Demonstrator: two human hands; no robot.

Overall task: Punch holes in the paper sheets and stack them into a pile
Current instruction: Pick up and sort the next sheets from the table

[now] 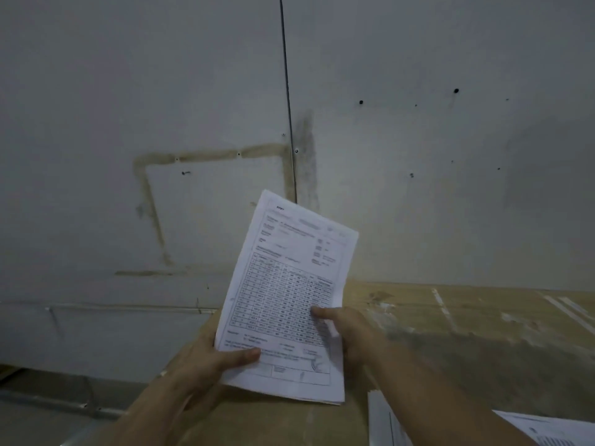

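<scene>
Above: the paper sheets (289, 278), a printed form with a table, are held tilted in the air over a cardboard surface (483, 333), in front of a stained wall (418, 156). The layered lower edge suggests several sheets rather than one. The left hand (206, 365) pinches the lower left corner, the left thumb (248, 354) lying flat across the front and the fingers hidden behind. The right hand (357, 339) pinches the right edge, the right thumb (322, 313) pressing on the table print; its fingers are also out of sight behind the paper. Loose printed pages (553, 432) lie at the lower right on the cardboard. No hole punch is in view.

Likely faults from here: both grips sit low, so the unsupported top can flop or fan, and the sheets may slide out of register. If they are punched while skewed, the holes would not line up in the pile. A one-handed release could let inner sheets slip out onto the cardboard or off its near edge.
</scene>
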